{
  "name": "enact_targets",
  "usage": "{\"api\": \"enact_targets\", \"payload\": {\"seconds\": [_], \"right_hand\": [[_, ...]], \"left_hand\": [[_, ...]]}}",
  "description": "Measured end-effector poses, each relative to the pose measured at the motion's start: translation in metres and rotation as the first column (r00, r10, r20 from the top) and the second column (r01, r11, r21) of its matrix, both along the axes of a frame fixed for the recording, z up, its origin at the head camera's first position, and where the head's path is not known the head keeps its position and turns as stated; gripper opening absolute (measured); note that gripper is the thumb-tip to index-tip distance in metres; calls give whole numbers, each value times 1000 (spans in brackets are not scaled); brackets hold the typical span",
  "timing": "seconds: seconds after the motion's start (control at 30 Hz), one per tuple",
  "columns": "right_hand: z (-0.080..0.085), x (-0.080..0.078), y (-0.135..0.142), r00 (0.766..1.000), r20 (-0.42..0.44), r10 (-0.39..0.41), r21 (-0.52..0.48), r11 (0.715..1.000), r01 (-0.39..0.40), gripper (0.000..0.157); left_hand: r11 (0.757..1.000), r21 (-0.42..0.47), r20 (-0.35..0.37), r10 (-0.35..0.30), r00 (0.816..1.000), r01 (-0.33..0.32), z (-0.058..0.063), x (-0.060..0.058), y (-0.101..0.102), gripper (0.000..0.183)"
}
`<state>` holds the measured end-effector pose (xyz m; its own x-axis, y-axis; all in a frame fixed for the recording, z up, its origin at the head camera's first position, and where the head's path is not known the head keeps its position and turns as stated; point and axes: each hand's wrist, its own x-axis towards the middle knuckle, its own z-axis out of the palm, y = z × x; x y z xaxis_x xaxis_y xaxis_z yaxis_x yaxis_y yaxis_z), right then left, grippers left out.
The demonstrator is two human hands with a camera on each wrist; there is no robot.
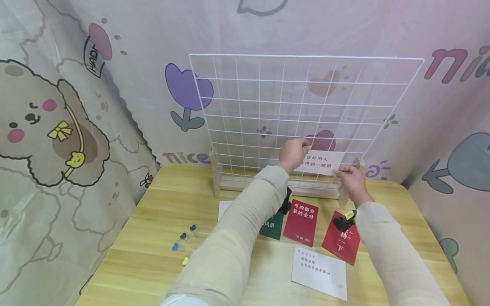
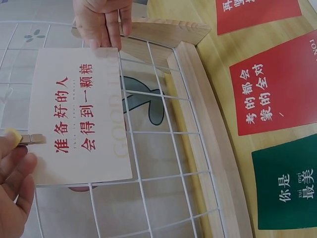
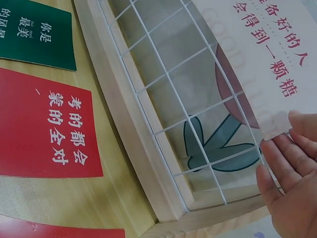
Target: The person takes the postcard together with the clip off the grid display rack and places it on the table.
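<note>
A white card with red Chinese writing (image 1: 325, 160) lies against the lower right of a white wire grid (image 1: 306, 55). At the card's upper left, my left hand (image 1: 294, 154) pinches a small wooden clip with a yellow top (image 2: 30, 139). The clip is at the card's edge; whether it also bites a wire is hidden. My right hand (image 1: 353, 183) pinches the card's lower right corner between thumb and fingers. In the right wrist view, the thumb of that hand (image 3: 299, 173) lies over the card's corner.
The grid stands in a wooden base (image 1: 245, 183) on a wood-grain table (image 1: 153, 212). Red cards (image 1: 300, 223), a green card (image 2: 282, 193) and a white card (image 1: 319, 272) lie in front. Several blue-topped clips (image 1: 183, 236) and a yellow one (image 1: 185, 261) sit left.
</note>
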<state>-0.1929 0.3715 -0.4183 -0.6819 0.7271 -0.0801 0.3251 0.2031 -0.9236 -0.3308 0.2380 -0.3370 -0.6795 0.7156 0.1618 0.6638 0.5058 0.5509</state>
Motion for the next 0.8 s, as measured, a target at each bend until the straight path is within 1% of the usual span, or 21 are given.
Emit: {"api": "enact_targets", "payload": {"seconds": [0.1,0.33,0.43,0.57,0.7,0.8], "right_hand": [[-1,1,0,1000,-6,-4,2,1000,4,35],[-2,0,0,1000,-14,0,46,999,0,34],[-2,1,0,999,-37,3,37,999,-2,32],[-4,2,0,998,-66,7,21,1000,-5,31],[-7,2,0,998,-68,14,17,1000,-12,31],[-8,2,1,998,-64,20,17,1000,-19,31]], "left_hand": [[1000,7,0,8,1000,-8,-1,0,0,16],[999,18,3,29,1000,-29,-2,-1,3,14],[999,31,3,34,999,-34,-2,0,5,13],[997,72,14,25,1000,-26,-2,0,4,12],[991,130,47,12,999,-18,-5,0,3,12],[986,164,47,5,999,-12,-8,0,2,11]]}}
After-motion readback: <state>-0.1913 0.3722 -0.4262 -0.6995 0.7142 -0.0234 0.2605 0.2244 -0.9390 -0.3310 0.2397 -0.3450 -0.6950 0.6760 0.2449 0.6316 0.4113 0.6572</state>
